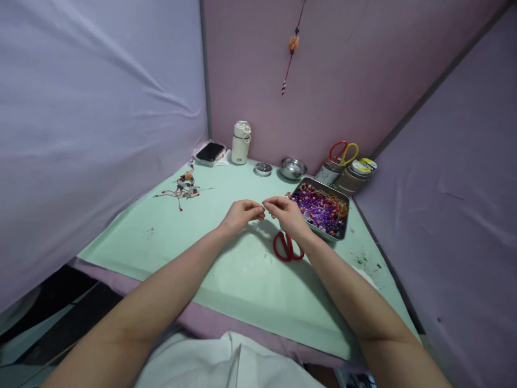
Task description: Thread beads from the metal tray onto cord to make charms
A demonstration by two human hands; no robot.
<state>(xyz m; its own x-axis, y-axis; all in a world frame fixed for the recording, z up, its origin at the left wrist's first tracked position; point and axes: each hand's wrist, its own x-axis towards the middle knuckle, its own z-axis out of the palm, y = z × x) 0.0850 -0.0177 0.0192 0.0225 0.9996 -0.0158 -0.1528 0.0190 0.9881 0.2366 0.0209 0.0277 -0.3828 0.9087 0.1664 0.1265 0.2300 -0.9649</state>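
My left hand (244, 213) and my right hand (285, 211) meet almost fingertip to fingertip above the middle of the table. Each is closed in a pinch of thumb and fingers. Whatever they pinch is too fine to make out. Under my right wrist lie scissors with red handles (287, 248), their blades mostly hidden. Just right of that hand stands a metal tray (344, 235) filled with purple, red and dark beads (321, 207) and some golden strands. Several beaded cords (186, 186) lie in a small heap on the left of the table.
Along the back stand a phone (210, 152) on a clear case, a white bottle (241, 143), a small round dish (263, 169), a metal bowl (293, 168), a jar holding scissors (329, 171) and a lidded jar (357, 175). A beaded cord (293, 44) hangs on the back wall.
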